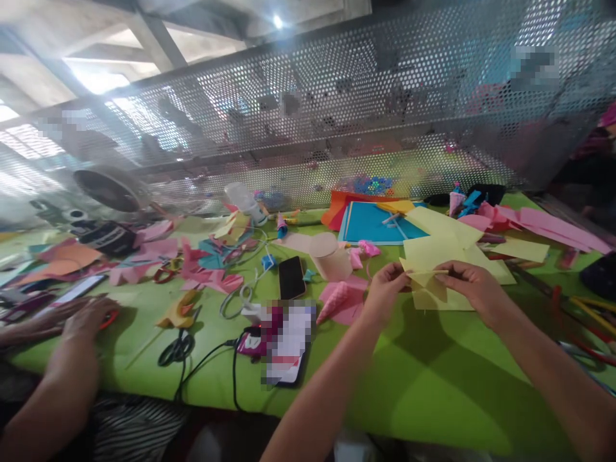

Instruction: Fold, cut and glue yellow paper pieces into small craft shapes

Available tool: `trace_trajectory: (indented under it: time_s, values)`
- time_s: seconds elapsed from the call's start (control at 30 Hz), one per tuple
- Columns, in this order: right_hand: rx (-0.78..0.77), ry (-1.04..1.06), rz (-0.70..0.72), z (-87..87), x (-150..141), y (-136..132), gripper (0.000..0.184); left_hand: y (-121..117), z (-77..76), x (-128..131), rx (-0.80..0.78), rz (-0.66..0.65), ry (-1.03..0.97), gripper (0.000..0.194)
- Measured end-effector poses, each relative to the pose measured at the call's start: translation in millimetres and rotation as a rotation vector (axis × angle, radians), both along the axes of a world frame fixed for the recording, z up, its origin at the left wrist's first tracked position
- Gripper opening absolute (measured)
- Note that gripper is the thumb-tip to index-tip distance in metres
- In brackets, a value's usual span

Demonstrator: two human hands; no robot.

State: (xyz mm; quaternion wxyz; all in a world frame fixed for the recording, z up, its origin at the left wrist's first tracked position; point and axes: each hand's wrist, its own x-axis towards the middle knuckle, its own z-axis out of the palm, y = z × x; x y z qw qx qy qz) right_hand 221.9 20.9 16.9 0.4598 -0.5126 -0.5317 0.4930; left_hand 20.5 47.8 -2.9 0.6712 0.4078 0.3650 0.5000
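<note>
A small piece of pale yellow paper [426, 280] is stretched between my two hands, above the green table. My left hand [389, 282] pinches its left end between thumb and fingers. At the right end, my right hand [464, 282] grips it the same way. Part of the paper looks folded, though the crease is hard to make out. Right behind and below my hands lie larger yellow sheets [436, 221]. Left of my left wrist, a pink paper cone [334, 301] rests on a pink sheet [353, 295].
A black phone [292, 278], a lit phone [291, 346] and cables [178, 350] lie left of my arms. Blue sheets [366, 224] sit behind. Scissors and pencils [590, 314] are at the right. A co-worker's hands [86, 317] rest at the far left, before a perforated metal panel [308, 109].
</note>
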Motion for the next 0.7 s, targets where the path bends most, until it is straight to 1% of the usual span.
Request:
trace_trajectory:
  time_s: [0.07, 0.13, 0.23, 0.33, 0.47, 0.57, 0.7]
  values:
    - [0.003, 0.019, -0.009, -1.7, -0.5, -0.5, 0.039, -1.2, -3.6, -1.4, 0.002, 0.017, 0.033, 0.037]
    - [0.038, 0.026, -0.055, -4.1, 1.3, -0.2, 0.037, -0.3, -5.1, -3.0, 0.023, 0.066, 0.068, 0.035]
    - [0.088, 0.029, -0.12, -7.3, 4.2, -0.1, 0.033, 2.0, -4.7, -4.2, 0.079, 0.153, 0.097, 0.03]
    - [0.114, 0.002, -0.121, -7.1, 2.8, -2.5, 0.034, 1.6, -3.0, -3.7, 0.108, 0.2, 0.114, 0.024]
    - [0.141, -0.004, -0.099, -2.4, -3.1, -6.4, 0.05, -1.7, -2.5, -2.2, 0.106, 0.178, 0.134, 0.02]
    - [0.148, -0.012, -0.123, -1.8, -5.4, -6.3, 0.045, -3.4, -3.4, -1.3, 0.097, 0.151, 0.13, 0.021]
    - [0.139, -0.036, -0.135, -6.7, -3.8, -3.5, 0.039, -4.1, -3.9, -1.3, 0.098, 0.143, 0.13, 0.02]
